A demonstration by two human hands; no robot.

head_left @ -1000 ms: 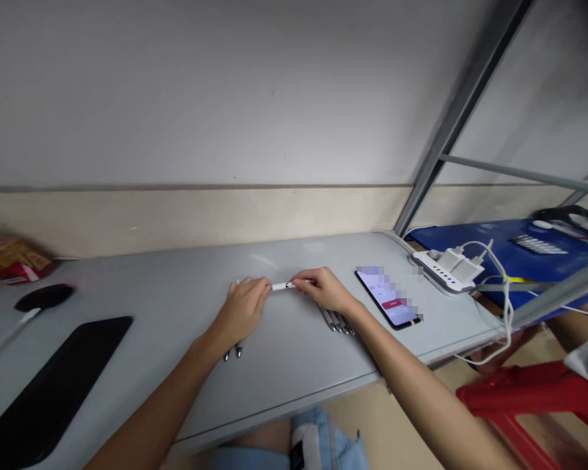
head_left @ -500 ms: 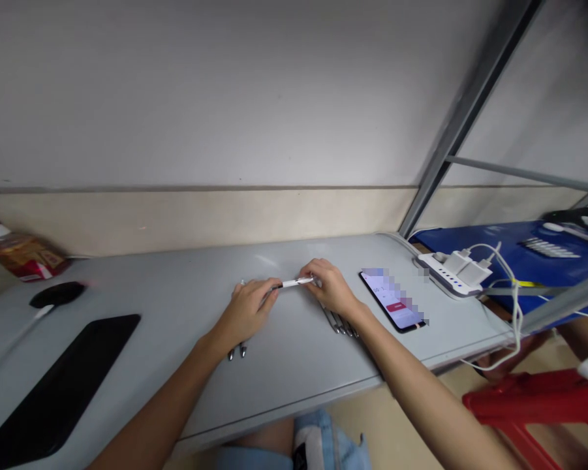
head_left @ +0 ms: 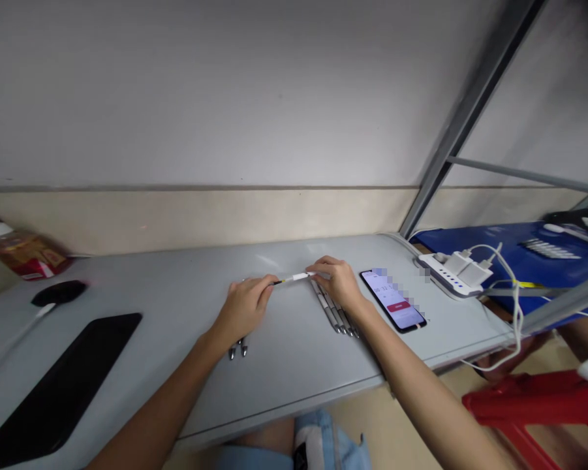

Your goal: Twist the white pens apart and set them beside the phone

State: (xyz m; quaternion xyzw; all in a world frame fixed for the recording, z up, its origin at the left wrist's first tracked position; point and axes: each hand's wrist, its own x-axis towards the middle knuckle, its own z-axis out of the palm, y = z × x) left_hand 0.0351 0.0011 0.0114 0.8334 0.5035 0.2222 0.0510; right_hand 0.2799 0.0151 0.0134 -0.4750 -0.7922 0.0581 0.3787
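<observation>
Both my hands hold a white pen (head_left: pixel 298 277) level, just above the grey desk. My left hand (head_left: pixel 247 303) is closed on its left end, where a thin dark and yellow piece like a refill (head_left: pixel 282 281) shows. The fingertips of my right hand (head_left: pixel 335 281) pinch the right end of the white barrel. Under my right wrist several white and grey pens (head_left: pixel 335 313) lie side by side, partly covered by the hand. Metal tips of two more pens (head_left: pixel 237 350) stick out below my left hand, which hides the rest of them.
Right of my hands lies a lit phone (head_left: pixel 394 301); beyond it is a power strip (head_left: pixel 448 277) with chargers and cables. A black mat (head_left: pixel 63 391), a black round object (head_left: pixel 59 294) with a white cable and a bottle (head_left: pixel 27 253) are at left. A red stool (head_left: pixel 538 398) stands lower right.
My hands have drawn slightly apart, the right one shifting a little to the right. A thin dark and yellow stretch now shows between the left fingers and the white barrel.
</observation>
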